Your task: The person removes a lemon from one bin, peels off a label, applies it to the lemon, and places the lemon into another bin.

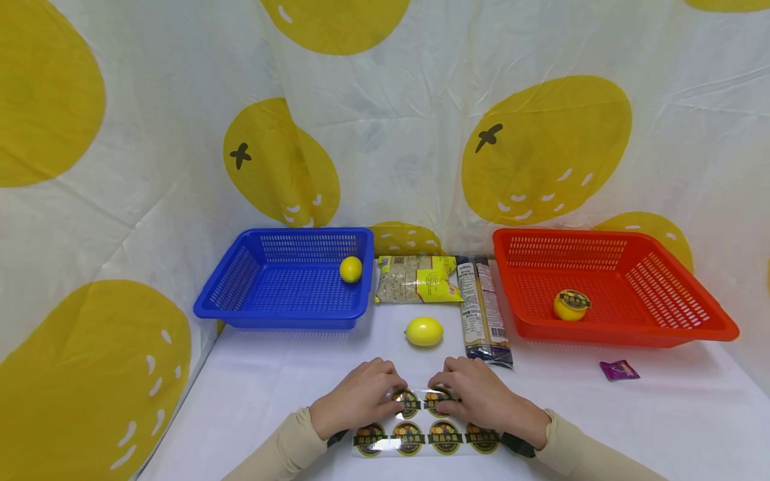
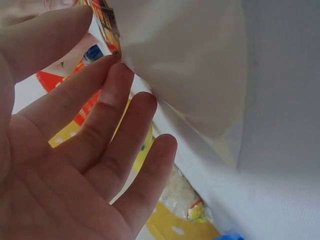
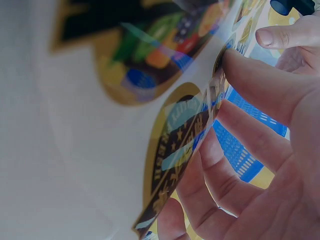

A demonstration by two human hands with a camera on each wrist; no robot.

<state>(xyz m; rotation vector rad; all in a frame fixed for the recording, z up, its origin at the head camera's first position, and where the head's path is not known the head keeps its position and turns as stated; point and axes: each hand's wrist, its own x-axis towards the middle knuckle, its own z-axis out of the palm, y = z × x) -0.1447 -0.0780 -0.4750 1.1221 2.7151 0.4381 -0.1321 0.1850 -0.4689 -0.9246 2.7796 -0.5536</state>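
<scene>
A clear sticker sheet [image 1: 421, 437] with round yellow-and-black fruit labels lies on the white table at the near edge. My left hand [image 1: 390, 393] and right hand [image 1: 452, 391] rest side by side on its far edge. In the left wrist view, my left hand [image 2: 102, 40] pinches the raised sticker sheet [image 2: 190, 65] between thumb and forefinger. In the right wrist view, my right hand [image 3: 247, 47] has its fingers under the lifted sticker sheet [image 3: 175, 135] and its thumb above. A bare lemon [image 1: 424, 332] sits just beyond the hands.
A blue basket [image 1: 240, 280] at the back left holds one lemon [image 1: 351, 269]. A red basket [image 1: 680, 314] at the back right holds a labelled lemon [image 1: 571, 304]. Between them lie a grain packet [image 1: 416, 279] and a noodle packet [image 1: 483, 314]. A purple wrapper [image 1: 619, 369] lies to the right.
</scene>
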